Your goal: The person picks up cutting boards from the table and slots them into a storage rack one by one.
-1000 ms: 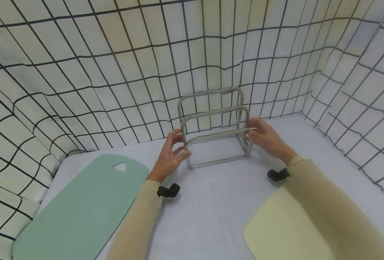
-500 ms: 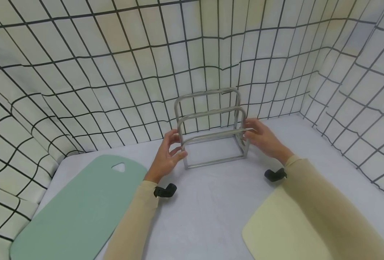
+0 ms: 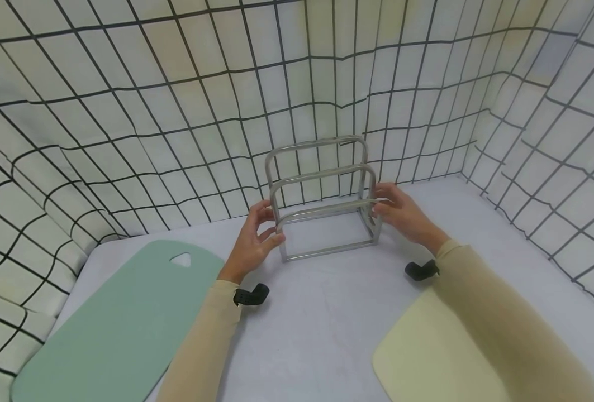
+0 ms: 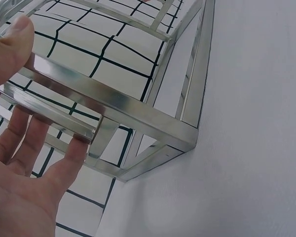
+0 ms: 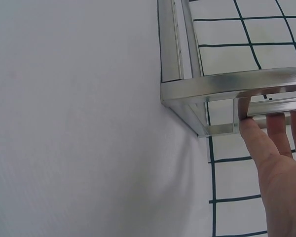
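Nearest, at five o'clock, a pale-yellow flat board with a rounded corner point(image 3: 427, 352) lies on the white table point(image 3: 322, 329), partly hidden by the beige right sleeve point(image 3: 503, 312); a low forearm could nudge it askew. Toward eight o'clock, a long mint-green flat board with a rounded triangular hole point(image 3: 115, 324) runs beside the beige left sleeve point(image 3: 203, 340) and carries the same risk.

Farther off, toward twelve o'clock, a silvery metal three-hoop rack point(image 3: 329, 250) stands upright between both hands. The fingers of the left hand point(image 3: 248, 245) hold its nine-o'clock side, thumb on the front upright; those of the right hand point(image 3: 409, 216) grip its three-o'clock side. The metal looks smooth, so a light hold might slip, and an uneven pull would probably twist the rack. Beyond, a white backdrop with dark grid lines point(image 3: 248, 97) stands near enough that a push toward twelve could rumple it.

No brand, label or writing can be read anywhere
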A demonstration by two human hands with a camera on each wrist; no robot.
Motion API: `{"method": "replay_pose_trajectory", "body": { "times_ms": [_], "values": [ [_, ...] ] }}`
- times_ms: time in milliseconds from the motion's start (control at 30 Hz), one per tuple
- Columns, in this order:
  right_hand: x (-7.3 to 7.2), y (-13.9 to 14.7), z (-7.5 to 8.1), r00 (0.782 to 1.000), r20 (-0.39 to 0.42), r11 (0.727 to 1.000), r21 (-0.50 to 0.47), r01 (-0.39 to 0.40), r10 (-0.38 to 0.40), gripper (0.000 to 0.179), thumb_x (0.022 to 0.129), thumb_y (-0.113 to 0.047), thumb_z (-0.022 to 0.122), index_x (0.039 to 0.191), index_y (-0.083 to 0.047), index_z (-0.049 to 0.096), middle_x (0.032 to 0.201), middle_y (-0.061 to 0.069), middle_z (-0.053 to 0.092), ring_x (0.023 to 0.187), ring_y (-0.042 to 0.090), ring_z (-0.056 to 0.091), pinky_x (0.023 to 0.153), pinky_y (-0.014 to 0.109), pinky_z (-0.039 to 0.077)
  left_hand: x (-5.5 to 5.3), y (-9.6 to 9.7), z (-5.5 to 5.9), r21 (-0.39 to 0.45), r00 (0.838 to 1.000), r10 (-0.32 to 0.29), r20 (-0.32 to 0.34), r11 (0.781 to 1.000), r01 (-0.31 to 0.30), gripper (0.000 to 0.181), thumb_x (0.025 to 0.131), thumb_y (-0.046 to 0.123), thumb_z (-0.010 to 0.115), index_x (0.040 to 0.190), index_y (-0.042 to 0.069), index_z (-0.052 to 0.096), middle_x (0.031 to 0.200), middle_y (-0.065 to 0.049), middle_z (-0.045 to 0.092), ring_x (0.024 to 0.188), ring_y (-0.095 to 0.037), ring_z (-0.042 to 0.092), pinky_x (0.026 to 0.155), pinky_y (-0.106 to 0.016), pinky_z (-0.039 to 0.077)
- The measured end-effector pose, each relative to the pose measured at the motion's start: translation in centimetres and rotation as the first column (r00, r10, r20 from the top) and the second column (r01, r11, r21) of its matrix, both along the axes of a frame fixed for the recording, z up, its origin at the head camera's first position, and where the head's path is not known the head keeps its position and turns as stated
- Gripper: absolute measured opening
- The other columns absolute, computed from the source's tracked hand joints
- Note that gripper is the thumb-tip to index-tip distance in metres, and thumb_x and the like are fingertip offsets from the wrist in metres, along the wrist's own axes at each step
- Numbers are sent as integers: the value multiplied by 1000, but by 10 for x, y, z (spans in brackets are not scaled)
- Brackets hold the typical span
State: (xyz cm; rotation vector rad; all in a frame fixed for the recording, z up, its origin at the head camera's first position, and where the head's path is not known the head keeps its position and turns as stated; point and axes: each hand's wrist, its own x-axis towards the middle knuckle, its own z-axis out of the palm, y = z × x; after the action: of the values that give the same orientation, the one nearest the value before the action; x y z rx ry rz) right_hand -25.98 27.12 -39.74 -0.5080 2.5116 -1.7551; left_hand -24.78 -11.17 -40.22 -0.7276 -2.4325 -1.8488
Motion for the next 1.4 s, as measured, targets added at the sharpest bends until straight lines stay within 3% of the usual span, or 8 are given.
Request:
{"method": "replay_pose_trajectory", "body": {
  "times_ms": [167,533,767,1000,1200,1400],
  "values": [
    [-1,-1,-1,1000,11,1000,-1,-3,3,56,105,-24,58,154,-9,35,156,17,46,134,42,56,115,62,44,1,-2,1,1,1000,2,3,1000,-2,79,93,-1,71,157,18,30,149,-17,44,143,-32,43,122,-53,41],
    [0,-5,3,1000,-5,1000,11,-7,8,54,105,-22,57,152,-8,36,156,20,45,135,41,55,116,63,44,1,-3,0,30,1000,-6,-9,1000,6,80,93,-3,70,158,15,29,150,-26,41,141,-32,43,122,-55,40],
    [-1,-5,3,1000,-1,1000,3,2,-2,51,103,-22,59,150,-15,40,155,18,46,134,39,56,116,62,44,1,-5,3,16,1000,1,-6,1000,-1,78,93,-1,70,158,18,30,150,-20,43,142,-32,43,122,-53,40],
    [-1,-6,1,1000,0,1000,-4,-17,17,58,102,-22,60,153,-7,36,155,19,46,134,39,56,114,58,46,-2,-7,0,3,1000,6,-16,1000,-6,77,94,-1,70,157,18,31,150,-20,44,143,-33,44,122,-53,40],
    [-2,-7,-1,1000,13,1000,3,-21,20,57,101,-22,60,152,-11,37,157,20,44,143,41,50,117,64,42,0,-7,0,0,1000,10,-14,1000,-10,77,93,-1,70,157,18,30,149,-17,45,143,-32,44,123,-53,40],
    [-1,-8,1,999,11,999,9,-31,30,58,102,-23,59,153,-9,35,156,18,45,139,41,53,117,64,42,2,-8,0,10,1000,6,-15,1000,-6,75,93,0,70,156,18,32,148,-17,45,142,-31,44,122,-53,41]
  ]
}}
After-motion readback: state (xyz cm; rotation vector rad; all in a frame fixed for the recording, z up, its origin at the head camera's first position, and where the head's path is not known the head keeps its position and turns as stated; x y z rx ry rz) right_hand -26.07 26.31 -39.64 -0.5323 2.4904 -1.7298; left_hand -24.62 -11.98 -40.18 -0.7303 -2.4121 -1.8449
